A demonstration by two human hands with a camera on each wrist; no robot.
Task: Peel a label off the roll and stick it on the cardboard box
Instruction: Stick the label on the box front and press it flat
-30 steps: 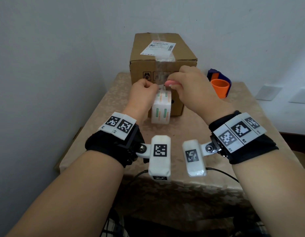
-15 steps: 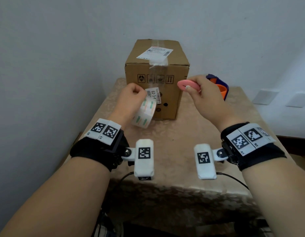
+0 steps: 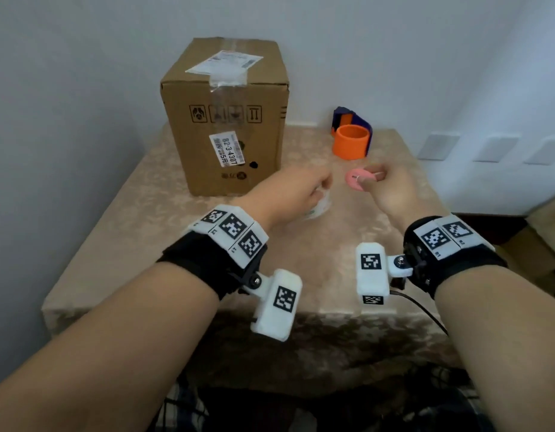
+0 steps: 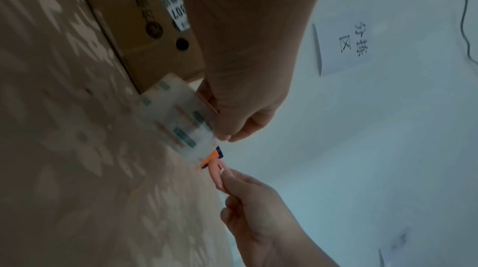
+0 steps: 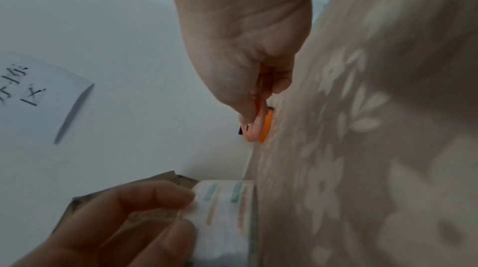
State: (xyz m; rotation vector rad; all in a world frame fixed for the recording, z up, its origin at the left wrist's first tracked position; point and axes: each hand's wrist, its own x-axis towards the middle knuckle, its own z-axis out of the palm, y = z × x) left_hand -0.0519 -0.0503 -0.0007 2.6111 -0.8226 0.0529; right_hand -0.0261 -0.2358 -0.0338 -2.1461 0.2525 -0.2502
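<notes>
The cardboard box [image 3: 223, 120] stands at the table's back left, and a white printed label [image 3: 227, 149] is stuck on its front face. My left hand [image 3: 319, 188] is in front of the box's right corner and grips the label roll [image 4: 178, 120], white with green and orange marks. The roll [image 5: 225, 214] is low over the tablecloth, and I cannot tell whether it touches. It is blurred in every view. To the right, my right hand [image 3: 369, 177] pinches a flat pink disc [image 3: 358, 179] above the table.
An orange cup [image 3: 351, 141] with a blue object [image 3: 352, 115] behind it stands at the back right. The patterned tablecloth [image 3: 301, 260] covers the table. A white wall is close on the left, and a paper note [image 4: 344, 46] hangs on the wall.
Both hands have come away from the box front and moved down and right toward the table. The left still has the roll and the right the pink disc. The label now shows on the box.
</notes>
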